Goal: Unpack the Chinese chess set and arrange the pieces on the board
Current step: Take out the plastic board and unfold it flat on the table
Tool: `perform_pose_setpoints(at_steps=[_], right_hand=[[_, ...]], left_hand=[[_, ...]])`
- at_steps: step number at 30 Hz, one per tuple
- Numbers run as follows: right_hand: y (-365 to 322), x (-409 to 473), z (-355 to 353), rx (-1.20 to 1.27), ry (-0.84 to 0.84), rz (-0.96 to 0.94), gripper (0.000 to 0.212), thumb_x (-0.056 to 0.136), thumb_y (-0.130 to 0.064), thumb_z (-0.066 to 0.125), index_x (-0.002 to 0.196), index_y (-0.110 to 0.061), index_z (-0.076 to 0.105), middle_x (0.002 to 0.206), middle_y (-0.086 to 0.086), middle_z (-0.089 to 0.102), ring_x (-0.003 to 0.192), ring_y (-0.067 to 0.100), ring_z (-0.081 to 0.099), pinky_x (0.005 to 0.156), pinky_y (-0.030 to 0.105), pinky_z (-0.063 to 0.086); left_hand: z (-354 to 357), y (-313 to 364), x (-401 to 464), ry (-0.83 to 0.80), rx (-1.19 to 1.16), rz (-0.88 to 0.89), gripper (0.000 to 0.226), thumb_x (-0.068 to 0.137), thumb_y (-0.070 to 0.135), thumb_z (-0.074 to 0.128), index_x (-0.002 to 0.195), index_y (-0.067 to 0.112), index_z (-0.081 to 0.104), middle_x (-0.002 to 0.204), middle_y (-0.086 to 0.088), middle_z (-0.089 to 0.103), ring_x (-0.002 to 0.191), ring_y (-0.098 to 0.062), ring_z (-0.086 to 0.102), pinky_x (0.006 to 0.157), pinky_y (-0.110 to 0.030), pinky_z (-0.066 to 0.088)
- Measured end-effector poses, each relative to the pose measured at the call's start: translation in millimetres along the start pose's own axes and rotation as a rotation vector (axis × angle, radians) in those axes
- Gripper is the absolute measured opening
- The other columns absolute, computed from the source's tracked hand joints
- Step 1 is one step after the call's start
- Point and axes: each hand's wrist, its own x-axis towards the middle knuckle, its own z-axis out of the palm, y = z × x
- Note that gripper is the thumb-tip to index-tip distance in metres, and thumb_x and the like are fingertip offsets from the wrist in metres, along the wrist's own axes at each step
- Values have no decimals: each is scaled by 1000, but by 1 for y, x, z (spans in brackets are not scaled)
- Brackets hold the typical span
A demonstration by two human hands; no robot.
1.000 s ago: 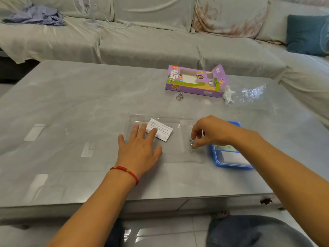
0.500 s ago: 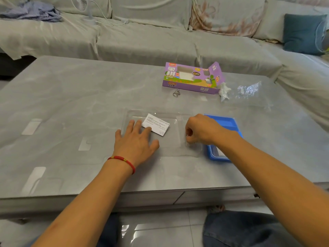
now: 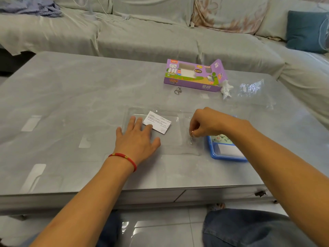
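A clear plastic tray (image 3: pixel 175 147) lies flat on the grey table, with a white paper slip (image 3: pixel 157 122) on it. My left hand (image 3: pixel 137 139) rests flat on the tray's left part, fingers straight and touching the slip's edge. My right hand (image 3: pixel 207 123) hovers over the tray's right end and pinches a small metal hook (image 3: pixel 192 137) between thumb and fingers. A blue case (image 3: pixel 226 150) holding green chess pieces sits just right of the tray, partly hidden by my right forearm. The purple chess box (image 3: pixel 194 75) lies open farther back.
A small metal ring clip (image 3: pixel 178 90) lies in front of the purple box. A crumpled white tissue (image 3: pixel 226 89) and clear plastic wrap (image 3: pixel 252 91) sit to the box's right. A sofa with a teal cushion (image 3: pixel 306 31) runs behind and to the right of the table.
My right hand has lifted a little from the tray's right end, with the small metal hook now hanging from its fingers. My left hand has stayed flat on the tray.
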Motion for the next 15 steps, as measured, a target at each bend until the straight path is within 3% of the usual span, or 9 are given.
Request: perform_pose_setpoints(at_steps=[4, 7, 11, 15], right_hand=[[-9, 3, 4, -282, 13, -21, 25, 79, -39, 80, 101, -28, 73, 93, -5, 63, 82, 16, 59, 60, 23, 42], [-11, 3, 5, -408, 23, -32, 28, 79, -43, 80, 100, -27, 71, 98, -1, 62, 83, 18, 58, 63, 26, 42], [-13, 6, 9, -445, 19, -60, 24, 82, -41, 77, 95, -24, 67, 101, 2, 63, 84, 20, 59, 64, 25, 42], [-8, 8, 8, -401, -11, -95, 20, 83, -40, 76, 91, -28, 63, 96, -3, 60, 83, 17, 56, 54, 19, 33]], left_hand=[[1, -2, 1, -9, 19, -8, 63, 96, 60, 30, 150, 28, 32, 163, -4, 14, 152, -22, -1, 117, -56, 17], [2, -5, 1, -24, -2, -24, 69, 94, 66, 31, 150, 25, 30, 161, -5, 20, 150, -23, 6, 115, -52, 26], [1, -6, 0, -36, -3, -28, 75, 93, 69, 30, 152, 23, 26, 163, -6, 17, 151, -23, 7, 117, -49, 26], [1, -5, 0, -34, 1, -28, 76, 93, 70, 29, 152, 22, 28, 162, -6, 20, 150, -24, 9, 114, -48, 28]])
